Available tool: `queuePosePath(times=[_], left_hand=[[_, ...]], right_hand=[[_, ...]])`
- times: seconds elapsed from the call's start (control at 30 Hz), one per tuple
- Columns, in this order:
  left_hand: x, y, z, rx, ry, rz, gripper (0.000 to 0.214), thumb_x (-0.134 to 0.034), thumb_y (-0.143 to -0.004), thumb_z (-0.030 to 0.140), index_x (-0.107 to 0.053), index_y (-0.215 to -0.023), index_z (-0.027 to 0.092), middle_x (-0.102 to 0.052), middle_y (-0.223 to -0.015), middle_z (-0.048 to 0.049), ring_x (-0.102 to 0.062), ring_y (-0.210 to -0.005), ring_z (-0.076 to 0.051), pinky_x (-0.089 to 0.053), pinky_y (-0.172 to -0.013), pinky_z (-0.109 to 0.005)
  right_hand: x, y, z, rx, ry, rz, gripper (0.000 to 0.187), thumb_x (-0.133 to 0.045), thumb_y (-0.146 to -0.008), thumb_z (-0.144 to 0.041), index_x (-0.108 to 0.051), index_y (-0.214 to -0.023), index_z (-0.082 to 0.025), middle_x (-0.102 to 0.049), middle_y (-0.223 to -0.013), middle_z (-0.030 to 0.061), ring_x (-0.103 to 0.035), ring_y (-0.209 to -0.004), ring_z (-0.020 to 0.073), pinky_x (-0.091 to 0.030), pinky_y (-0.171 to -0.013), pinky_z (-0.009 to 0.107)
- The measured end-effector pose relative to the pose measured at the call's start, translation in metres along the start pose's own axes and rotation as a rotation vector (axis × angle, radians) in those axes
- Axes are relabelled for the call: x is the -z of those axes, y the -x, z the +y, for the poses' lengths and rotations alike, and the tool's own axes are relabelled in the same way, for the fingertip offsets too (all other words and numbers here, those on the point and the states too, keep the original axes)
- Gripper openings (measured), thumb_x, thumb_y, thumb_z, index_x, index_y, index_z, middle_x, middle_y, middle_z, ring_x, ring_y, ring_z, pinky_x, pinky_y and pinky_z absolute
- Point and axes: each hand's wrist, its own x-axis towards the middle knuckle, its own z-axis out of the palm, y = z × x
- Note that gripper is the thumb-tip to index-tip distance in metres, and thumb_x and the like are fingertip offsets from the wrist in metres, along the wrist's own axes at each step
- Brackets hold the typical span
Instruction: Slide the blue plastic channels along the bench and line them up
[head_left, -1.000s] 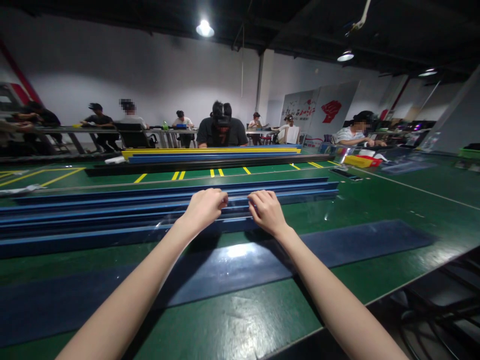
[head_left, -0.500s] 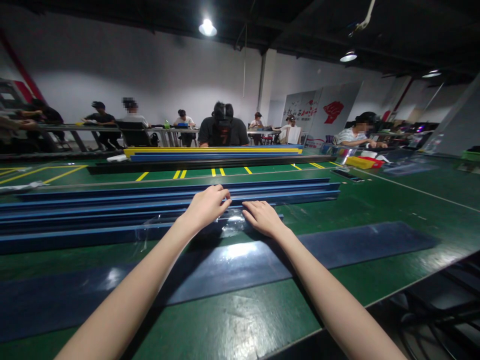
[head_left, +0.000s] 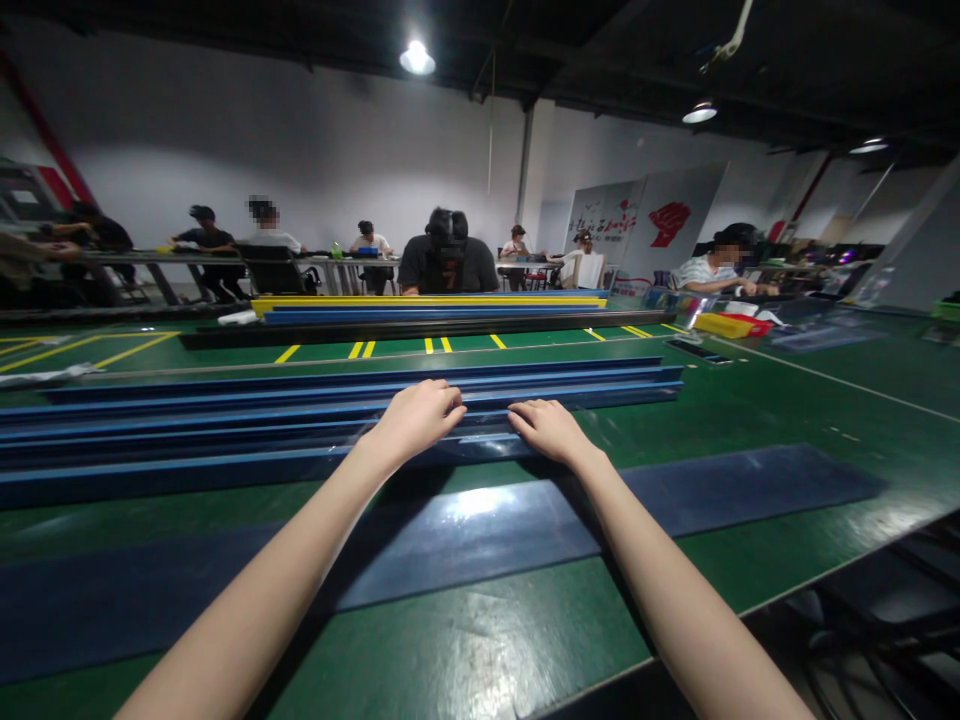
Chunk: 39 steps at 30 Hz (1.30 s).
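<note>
My left hand [head_left: 426,415] is over the long blue channel strips [head_left: 225,459], its fingers curled and its thumb drawn in. A short gap to its right separates it from my right hand [head_left: 551,430], whose fingers point left, with thumb and fingertips close together. A thin clear plastic film [head_left: 491,438] glints between the hands, just over the nearest strip. Both hands seem to pinch it, though the fingertips are partly hidden. Below my wrists lies a flat, dark blue translucent strip [head_left: 480,545] along the green table [head_left: 442,640].
Farther back lie a yellow strip [head_left: 427,301] and a long black one [head_left: 480,326]. A phone [head_left: 697,350] and a yellow tray [head_left: 724,325] rest at the right. A person in dark clothes [head_left: 448,255] sits opposite, and several others work behind. The table's edge [head_left: 810,575] runs along the lower right.
My right hand has moved right, widening the gap between the hands. The crumpled film now looks flatter and lies closer over the blue strip. My left hand has barely moved.
</note>
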Motion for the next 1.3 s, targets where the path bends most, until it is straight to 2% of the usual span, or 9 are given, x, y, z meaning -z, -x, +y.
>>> queuePosePath(times=[0.13,0.23,0.43,0.63,0.93,1.1,1.3], left_hand=[[-0.007,-0.001,-0.004,-0.027,0.003,-0.046,0.031,-0.036,-0.085,0.033,-0.062,-0.09,0.019,-0.061,-0.094,-0.0059,-0.056,-0.088,-0.019,-0.042,-0.075,-0.027],[-0.015,-0.001,-0.007,-0.048,0.012,-0.078,0.033,-0.035,-0.086,0.034,-0.06,-0.1,0.018,-0.061,-0.101,-0.0083,-0.056,-0.094,-0.021,-0.041,-0.079,-0.03],[-0.035,-0.002,-0.006,-0.052,0.029,-0.124,0.045,-0.033,-0.087,0.041,-0.047,-0.121,0.016,-0.052,-0.121,-0.012,-0.048,-0.11,-0.024,-0.036,-0.089,-0.034],[-0.048,-0.001,-0.006,-0.042,0.115,-0.145,0.051,-0.024,-0.089,0.044,-0.04,-0.127,0.015,-0.047,-0.126,-0.013,-0.044,-0.115,-0.023,-0.033,-0.092,-0.034],[-0.052,-0.002,-0.006,-0.056,0.11,-0.099,0.05,-0.023,-0.089,0.045,-0.044,-0.124,0.015,-0.051,-0.121,-0.0118,-0.047,-0.111,-0.023,-0.035,-0.091,-0.034],[-0.049,-0.003,-0.007,-0.059,0.064,-0.034,0.044,-0.028,-0.089,0.041,-0.049,-0.117,0.015,-0.053,-0.118,-0.0102,-0.048,-0.108,-0.023,-0.035,-0.091,-0.034],[-0.051,-0.003,-0.01,-0.069,0.067,-0.006,0.04,-0.029,-0.089,0.037,-0.051,-0.115,0.016,-0.053,-0.118,-0.0088,-0.048,-0.109,-0.021,-0.034,-0.09,-0.034]], right_hand=[[0.001,0.002,0.007,0.002,-0.002,-0.012,0.039,-0.028,-0.09,-0.037,-0.059,-0.107,-0.02,-0.061,-0.11,0.0054,-0.053,-0.103,0.0158,-0.033,-0.086,0.026],[0.001,0.003,0.007,-0.002,0.037,0.021,0.038,-0.028,-0.09,-0.035,-0.061,-0.103,-0.019,-0.061,-0.109,0.0064,-0.052,-0.103,0.0171,-0.031,-0.088,0.03],[0.005,0.004,0.001,0.037,0.134,0.115,0.036,-0.034,-0.088,-0.032,-0.058,-0.107,-0.014,-0.056,-0.116,0.0117,-0.048,-0.107,0.0208,-0.03,-0.089,0.034],[0.007,0.004,-0.012,0.109,0.089,0.18,0.034,-0.037,-0.086,-0.027,-0.055,-0.111,-0.013,-0.053,-0.122,0.0108,-0.046,-0.111,0.021,-0.031,-0.091,0.034],[0.001,0.002,-0.024,0.185,-0.063,0.07,0.037,-0.036,-0.088,-0.034,-0.056,-0.111,-0.014,-0.057,-0.115,0.0093,-0.05,-0.106,0.0182,-0.037,-0.087,0.028],[0.006,0.003,-0.014,0.109,-0.088,0.057,0.037,-0.033,-0.089,-0.036,-0.06,-0.105,-0.017,-0.061,-0.109,0.0071,-0.053,-0.102,0.0172,-0.038,-0.084,0.025],[0.016,0.006,0.003,-0.126,0.018,-0.01,0.038,-0.029,-0.089,-0.038,-0.064,-0.089,-0.021,-0.066,-0.092,0.0066,-0.059,-0.088,0.019,-0.039,-0.066,0.025]])
